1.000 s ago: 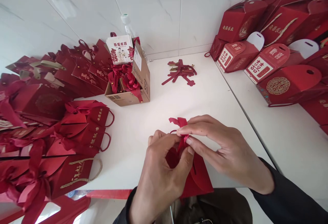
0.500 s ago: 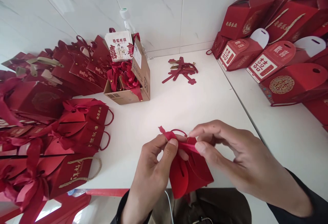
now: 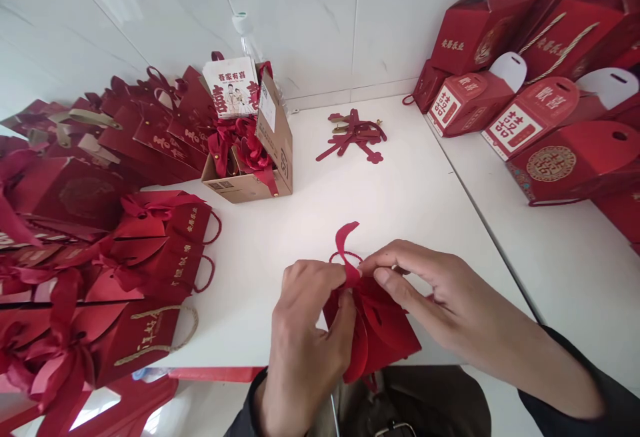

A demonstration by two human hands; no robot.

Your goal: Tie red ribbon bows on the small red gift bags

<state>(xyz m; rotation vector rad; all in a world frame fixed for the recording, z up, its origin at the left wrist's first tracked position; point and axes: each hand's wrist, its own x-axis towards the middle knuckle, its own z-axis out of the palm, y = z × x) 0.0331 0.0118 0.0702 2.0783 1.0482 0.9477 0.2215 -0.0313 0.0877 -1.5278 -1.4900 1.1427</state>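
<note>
A small red gift box (image 3: 383, 333) with curved flaps sits at the table's front edge, close to my body. Above it, a red ribbon (image 3: 349, 260) stands up in a curl. My left hand (image 3: 313, 330) pinches the ribbon at the top of the box between thumb and fingers. From the right, my right hand (image 3: 435, 297) reaches to the same spot, its fingertips closed on the ribbon beside the left fingers. The fingers partly hide the ribbon where it crosses the box. A red cord loop shows just behind them.
Red boxes with bows (image 3: 145, 277) fill the left side, red bags (image 3: 165, 123) behind them. A cardboard box (image 3: 245, 187) holds ribbons and cards. Red straps (image 3: 355, 137) lie near the wall. More red boxes (image 3: 565, 157) stand right.
The ribbon end has risen into an upright curl. My left hand has turned over the knot area, and my right hand has moved left to meet it. The box has shifted slightly right.
</note>
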